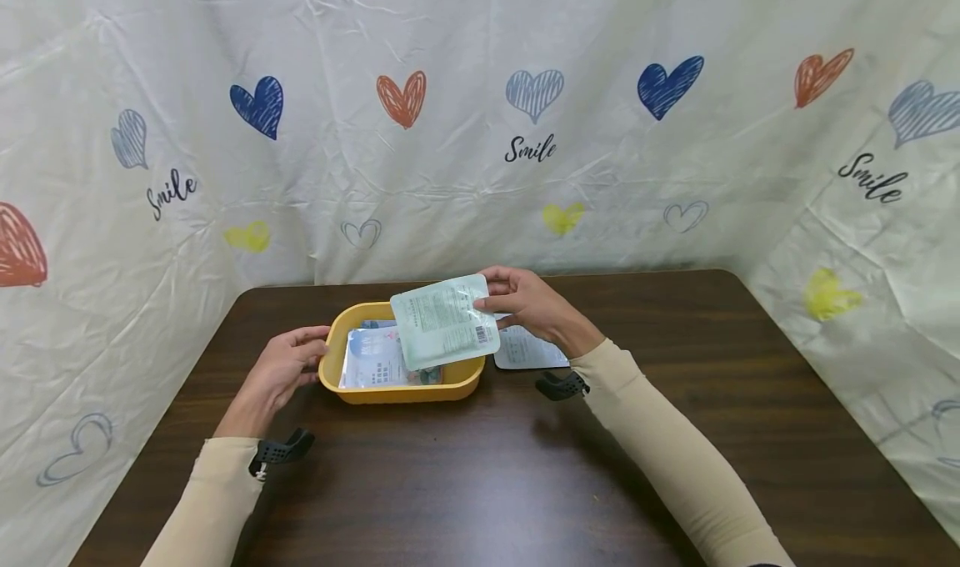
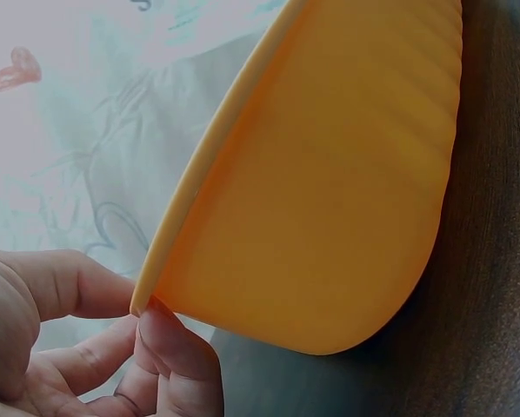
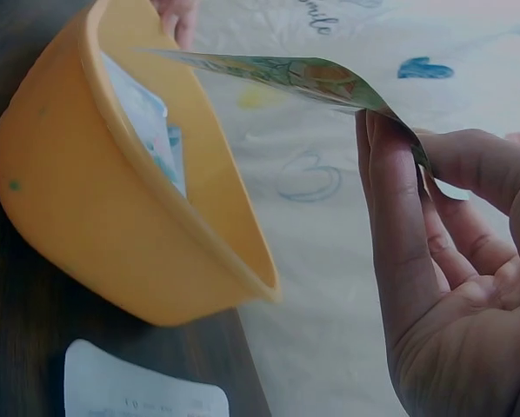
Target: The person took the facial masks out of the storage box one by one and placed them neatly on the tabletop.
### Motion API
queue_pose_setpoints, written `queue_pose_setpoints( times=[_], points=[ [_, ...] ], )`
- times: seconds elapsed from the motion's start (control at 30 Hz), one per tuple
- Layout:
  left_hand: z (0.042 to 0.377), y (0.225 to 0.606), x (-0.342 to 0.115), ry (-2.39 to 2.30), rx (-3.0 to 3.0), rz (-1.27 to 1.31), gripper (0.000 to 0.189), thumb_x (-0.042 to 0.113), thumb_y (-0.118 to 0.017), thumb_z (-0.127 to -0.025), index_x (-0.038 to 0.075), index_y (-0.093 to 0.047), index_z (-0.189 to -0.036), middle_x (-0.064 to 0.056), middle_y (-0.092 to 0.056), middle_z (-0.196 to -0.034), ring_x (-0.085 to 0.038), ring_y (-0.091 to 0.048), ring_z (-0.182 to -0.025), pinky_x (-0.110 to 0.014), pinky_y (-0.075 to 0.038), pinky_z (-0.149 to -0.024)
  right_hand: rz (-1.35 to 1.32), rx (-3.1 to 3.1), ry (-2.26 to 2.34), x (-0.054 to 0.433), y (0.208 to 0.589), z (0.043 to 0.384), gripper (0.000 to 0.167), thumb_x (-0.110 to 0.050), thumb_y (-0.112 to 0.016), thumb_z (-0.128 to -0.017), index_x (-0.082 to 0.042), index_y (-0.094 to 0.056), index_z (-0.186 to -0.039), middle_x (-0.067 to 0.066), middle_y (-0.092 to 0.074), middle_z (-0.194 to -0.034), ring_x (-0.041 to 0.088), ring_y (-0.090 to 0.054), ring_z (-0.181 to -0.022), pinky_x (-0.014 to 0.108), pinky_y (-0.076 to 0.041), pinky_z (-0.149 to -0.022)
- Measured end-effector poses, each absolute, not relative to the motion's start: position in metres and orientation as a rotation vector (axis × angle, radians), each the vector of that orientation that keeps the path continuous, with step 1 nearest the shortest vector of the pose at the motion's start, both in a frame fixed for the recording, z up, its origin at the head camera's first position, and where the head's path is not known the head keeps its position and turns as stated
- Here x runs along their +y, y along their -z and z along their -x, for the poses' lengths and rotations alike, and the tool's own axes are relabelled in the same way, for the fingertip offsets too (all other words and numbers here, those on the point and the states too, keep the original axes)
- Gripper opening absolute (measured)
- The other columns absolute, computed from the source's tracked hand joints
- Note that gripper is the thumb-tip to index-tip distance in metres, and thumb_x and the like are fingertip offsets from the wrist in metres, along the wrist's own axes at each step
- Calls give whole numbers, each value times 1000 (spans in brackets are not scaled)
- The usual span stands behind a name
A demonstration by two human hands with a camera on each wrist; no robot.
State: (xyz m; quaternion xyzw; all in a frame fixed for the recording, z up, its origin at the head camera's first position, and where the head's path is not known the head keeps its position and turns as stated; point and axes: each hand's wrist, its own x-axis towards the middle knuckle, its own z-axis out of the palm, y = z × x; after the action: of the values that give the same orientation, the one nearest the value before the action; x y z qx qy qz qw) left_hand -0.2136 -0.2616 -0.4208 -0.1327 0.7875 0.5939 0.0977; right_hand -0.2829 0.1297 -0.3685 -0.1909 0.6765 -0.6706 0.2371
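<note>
Behind and around everything, a wrinkled white cloth backdrop (image 1: 465, 17) printed with hearts and "Smile" lettering. In front, a dark-brown wood-grain table (image 1: 480, 467) with rounded far corners. Reaching over it, a beige fabric left sleeve (image 1: 210, 500) and a matching right sleeve (image 1: 667, 442). Near the table's far edge, an oval yellow-orange plastic container (image 1: 408, 395). At its left end, the left hand (image 1: 281, 367), pinching the rim between thumb and finger. Beyond the opposite end, the right hand (image 1: 536, 304), raised, pinching one edge of a flat, glossy pale-green pouch (image 1: 442, 321): tilted, above the container's right part, bent near the grip. Inside, a shiny white-and-blue packet (image 1: 375, 358), partly covered from view. Below the right hand, just beside the container, a flat white packet (image 1: 525, 352) on the table. At the wrists, black straps (image 1: 285, 449).

Likeliest trouble, by judgement: a slip or swing of the pouch, from a grip at one edge only; a snag on the rim, from a low pass; a shifted container, from an uneven pull at its left end.
</note>
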Motion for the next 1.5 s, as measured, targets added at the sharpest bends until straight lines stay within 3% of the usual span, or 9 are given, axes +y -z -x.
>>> queue_pose_setpoints(
  times=[1.17,1.5],
  points=[
    [214,420,-263,-1784,2315,353,52,17,-57,-103,5,-45,-151,-22,-47,-146,-31,-58,-110,-27,-58,-82,423,1857,1952,219,369,278,32,-1,-63,-98,-2,-52,-127,5,-72,-106,20,-71,-84,35,-58,-66],
    [213,420,-264,-1780,2319,341,52,17,-57,-102,5,-44,-152,-22,-47,-147,-32,-58,-111,-27,-57,-83,398,1888,1982,238,367,277,29,-1,-63,-98,-2,-52,-125,4,-72,-106,19,-72,-89,38,-60,-70]
  ],
)
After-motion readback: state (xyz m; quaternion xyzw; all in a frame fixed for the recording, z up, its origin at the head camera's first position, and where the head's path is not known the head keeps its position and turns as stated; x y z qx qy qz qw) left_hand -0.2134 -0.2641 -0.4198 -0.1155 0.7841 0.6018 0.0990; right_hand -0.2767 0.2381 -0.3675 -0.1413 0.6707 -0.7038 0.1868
